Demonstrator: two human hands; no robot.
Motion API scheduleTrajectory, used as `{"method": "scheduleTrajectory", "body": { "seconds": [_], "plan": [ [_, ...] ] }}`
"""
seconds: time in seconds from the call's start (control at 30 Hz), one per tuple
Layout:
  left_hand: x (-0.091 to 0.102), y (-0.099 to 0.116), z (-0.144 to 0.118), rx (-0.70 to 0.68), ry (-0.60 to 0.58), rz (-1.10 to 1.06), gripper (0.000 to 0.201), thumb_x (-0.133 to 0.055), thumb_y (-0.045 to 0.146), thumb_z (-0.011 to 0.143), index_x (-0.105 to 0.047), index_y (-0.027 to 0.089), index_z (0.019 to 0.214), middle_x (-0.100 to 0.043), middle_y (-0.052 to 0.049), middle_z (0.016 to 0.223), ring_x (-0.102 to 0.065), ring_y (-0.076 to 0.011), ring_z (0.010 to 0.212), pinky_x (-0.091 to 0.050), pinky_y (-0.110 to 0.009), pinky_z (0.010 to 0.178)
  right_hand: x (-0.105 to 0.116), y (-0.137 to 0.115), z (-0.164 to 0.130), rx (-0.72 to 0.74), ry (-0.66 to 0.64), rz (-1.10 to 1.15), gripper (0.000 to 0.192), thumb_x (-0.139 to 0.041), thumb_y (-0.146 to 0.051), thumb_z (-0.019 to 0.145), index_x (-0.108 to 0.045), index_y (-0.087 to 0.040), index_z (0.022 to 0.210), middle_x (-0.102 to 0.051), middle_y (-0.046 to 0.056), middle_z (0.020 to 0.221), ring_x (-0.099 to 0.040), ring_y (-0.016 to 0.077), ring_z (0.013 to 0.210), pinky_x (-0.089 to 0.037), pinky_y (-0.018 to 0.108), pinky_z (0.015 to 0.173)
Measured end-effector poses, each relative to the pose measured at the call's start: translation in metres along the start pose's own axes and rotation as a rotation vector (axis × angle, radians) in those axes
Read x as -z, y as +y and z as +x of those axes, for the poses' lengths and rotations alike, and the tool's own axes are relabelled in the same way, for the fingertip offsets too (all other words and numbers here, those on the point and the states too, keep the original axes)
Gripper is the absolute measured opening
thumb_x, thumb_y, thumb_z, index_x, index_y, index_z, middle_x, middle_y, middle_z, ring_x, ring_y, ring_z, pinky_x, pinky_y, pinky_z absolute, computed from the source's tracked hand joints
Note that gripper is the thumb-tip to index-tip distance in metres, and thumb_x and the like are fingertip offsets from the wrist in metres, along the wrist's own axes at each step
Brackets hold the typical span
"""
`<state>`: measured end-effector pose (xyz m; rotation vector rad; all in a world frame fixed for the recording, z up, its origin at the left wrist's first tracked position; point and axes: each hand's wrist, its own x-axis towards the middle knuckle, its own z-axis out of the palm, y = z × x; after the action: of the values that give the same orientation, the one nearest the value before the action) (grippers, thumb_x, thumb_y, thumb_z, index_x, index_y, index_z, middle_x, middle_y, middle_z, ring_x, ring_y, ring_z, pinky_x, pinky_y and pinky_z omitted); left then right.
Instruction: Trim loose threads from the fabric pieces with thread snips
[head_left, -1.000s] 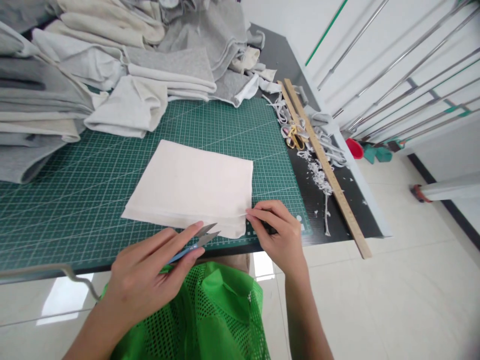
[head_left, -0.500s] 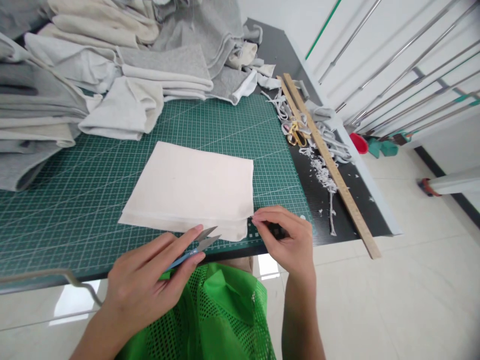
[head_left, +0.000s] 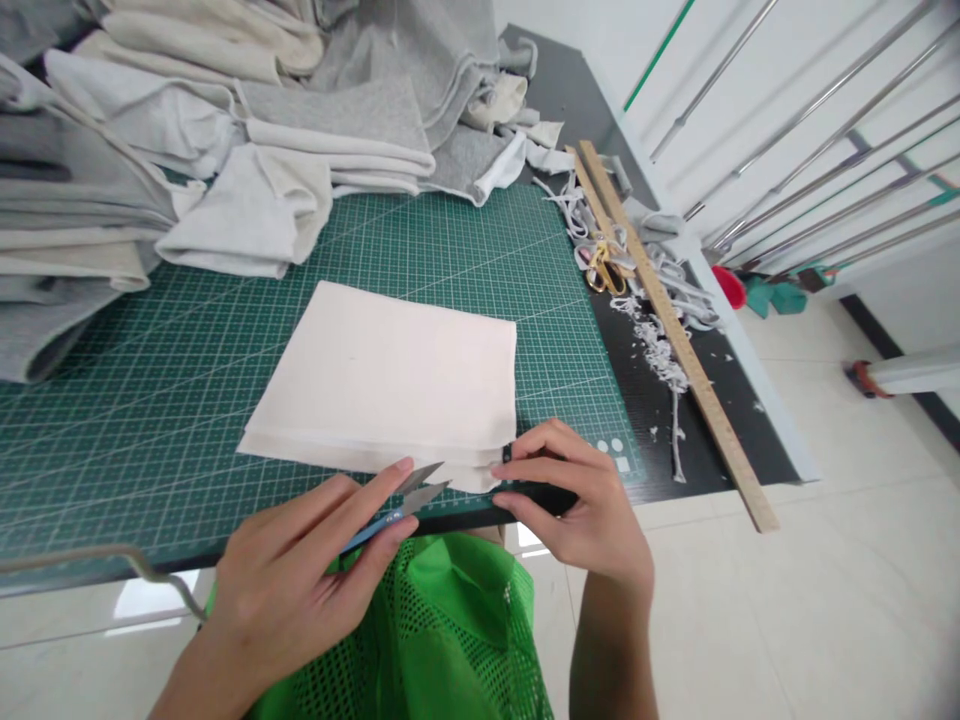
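The left hand has its fingers wrapped around blue-handled thread snips, blades parted and pointing at the near edge of the folded cream cloth, while the right hand has thumb and forefinger narrowed to a pinch at that cloth's near right corner. The cloth lies flat on the green cutting mat covering the counter. Behind it sit stacked grey and cream fabrics, and to the right a wooden ruler, gold scissors and trimmings.

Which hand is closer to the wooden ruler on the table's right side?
Right. The right hand is at the cloth's near right corner, closer to the wooden ruler; the left hand, holding snips, is farther left.
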<state>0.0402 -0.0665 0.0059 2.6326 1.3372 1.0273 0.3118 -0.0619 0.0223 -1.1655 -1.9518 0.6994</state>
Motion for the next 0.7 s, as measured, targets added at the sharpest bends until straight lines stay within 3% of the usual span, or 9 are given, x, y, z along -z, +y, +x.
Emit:
{"method": "scheduleTrajectory", "body": {
  "seconds": [0.53, 0.7],
  "plan": [
    [0.0040, 0.0026, -0.0004, 0.016, -0.035, 0.015, 0.043, -0.070, 0.025, 0.091, -0.063, 0.022, 0.133, -0.076, -0.002, 0.090, -0.068, -0.0140, 0.064, -0.052, -0.027, 0.059, -0.0043, -0.0011, 0.0013, 0.001, 0.017, -0.037, 0.009, -0.076, -0.011, 0.084, -0.075, -0.017, 0.090, -0.069, 0.002, 0.087, -0.062, 0.0144, 0.082, -0.049, 0.033, 0.076],
    [0.0055, 0.0008, -0.0009, 0.042, -0.069, -0.027, 0.042, -0.069, 0.025, 0.092, -0.063, 0.023, 0.133, -0.076, -0.002, 0.091, -0.069, -0.0138, 0.067, -0.052, -0.026, 0.059, -0.0024, -0.0007, -0.0007, -0.023, 0.025, -0.035, 0.016, -0.079, -0.014, 0.084, -0.075, -0.018, 0.098, -0.070, 0.003, 0.091, -0.062, 0.0150, 0.085, -0.050, 0.032, 0.077]
  ]
}}
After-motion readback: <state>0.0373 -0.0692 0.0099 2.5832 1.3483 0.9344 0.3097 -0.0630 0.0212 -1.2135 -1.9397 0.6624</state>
